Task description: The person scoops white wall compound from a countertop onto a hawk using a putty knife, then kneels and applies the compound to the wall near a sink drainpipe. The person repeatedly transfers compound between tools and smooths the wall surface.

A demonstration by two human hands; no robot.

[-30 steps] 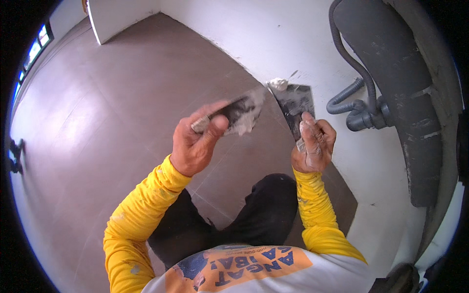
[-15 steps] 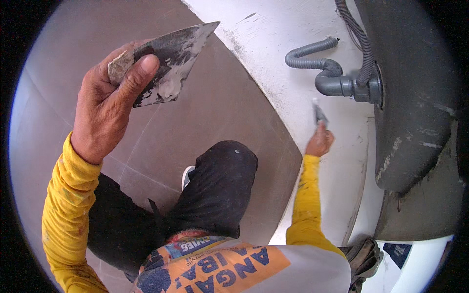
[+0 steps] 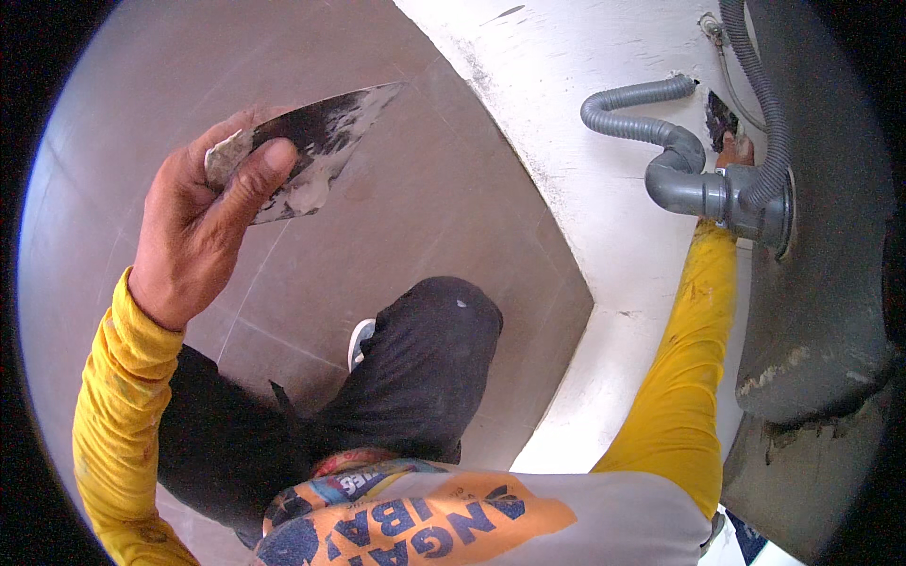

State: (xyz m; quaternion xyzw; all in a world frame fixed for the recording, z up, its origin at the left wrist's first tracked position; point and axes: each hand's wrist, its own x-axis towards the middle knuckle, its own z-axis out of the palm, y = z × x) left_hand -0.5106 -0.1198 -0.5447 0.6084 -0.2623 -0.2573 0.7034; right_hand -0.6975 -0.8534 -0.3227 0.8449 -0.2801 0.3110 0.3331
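My left hand is raised at the upper left. Its thumb and fingers clamp a broad, flat scraper, whose dark blade is smeared with white putty. At the upper right, my right hand reaches in behind the grey drain pipe, which hides part of the wrist and hand. Its fingers are closed around a small putty knife with a dark, smeared blade. That blade is at the white wall, between the corrugated pipe's end and a thin hose; whether it touches the wall cannot be told.
A corrugated grey hose hangs beside the dark basin underside on the right. A small valve sits on the wall above. Brown floor tiles meet the wall, and my bent knee stands over them.
My right hand has moved up and right with the putty knife, from open wall below the pipe to behind it. The left hand's scraper has dipped slightly, and the view has shifted.
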